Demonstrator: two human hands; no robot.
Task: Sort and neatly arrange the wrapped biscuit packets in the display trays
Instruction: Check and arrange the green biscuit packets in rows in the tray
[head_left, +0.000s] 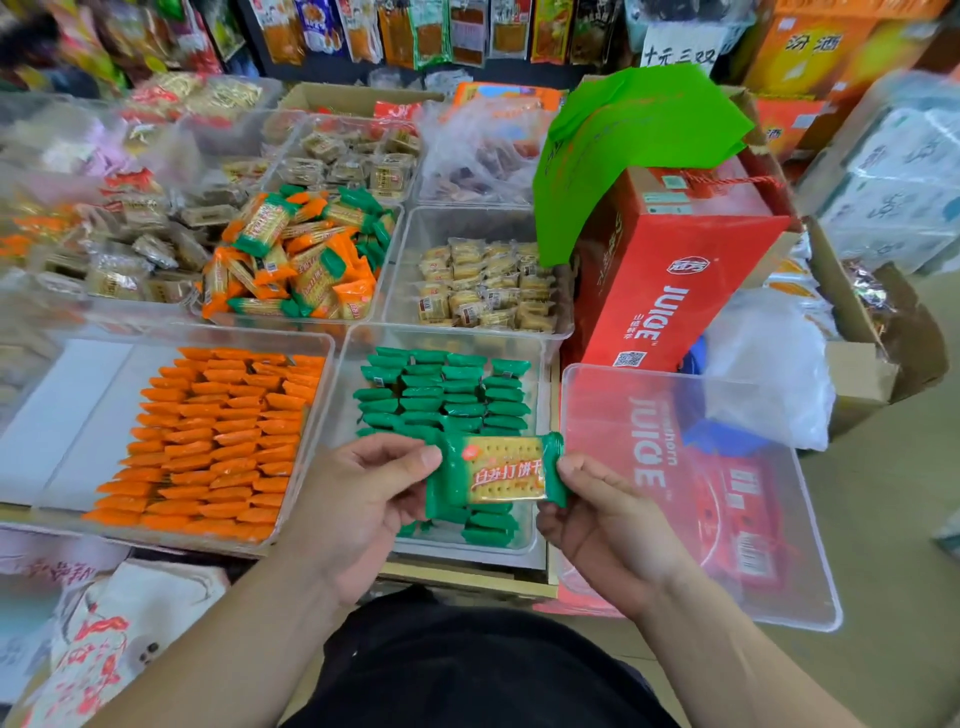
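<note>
You held one green packet (498, 473) by its two ends, your left hand (363, 499) pinching the left crimp and your right hand (597, 525) the right, just above the near part of the green tray (452, 338). A good share looked done: orange packets (218, 441) lay in tidy rows in the orange tray (78, 415) (its left part bare), and green rows (447, 395) filled much of theirs. What remained, I judged, was the mixed heap (301, 254) behind.
</note>
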